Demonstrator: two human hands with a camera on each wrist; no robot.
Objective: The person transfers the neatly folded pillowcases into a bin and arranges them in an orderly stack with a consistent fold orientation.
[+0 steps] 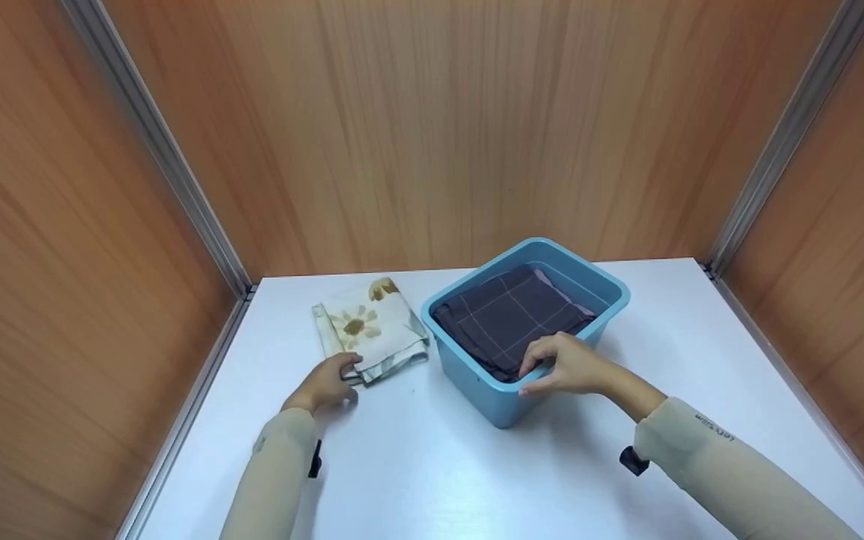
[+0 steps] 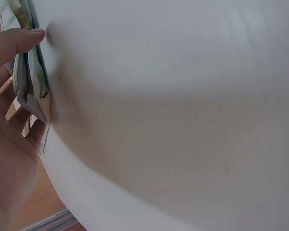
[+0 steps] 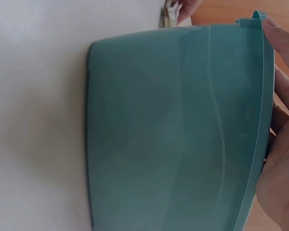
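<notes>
A folded white cloth with yellow-brown flowers lies on the white table, left of a light blue plastic bin. My left hand holds the near left corner of this cloth; in the left wrist view, its stacked layers sit between thumb and fingers. Inside the bin rests a folded dark cloth with thin pale grid lines, and a bit of mauve fabric shows along its far right edge. My right hand grips the bin's near rim, thumb outside and fingers over the inner side.
Wood-grain panels close off the back and both sides, joined by grey metal corner strips. The bin stands close to the back panel on the white tabletop. A small black device is on the right wrist.
</notes>
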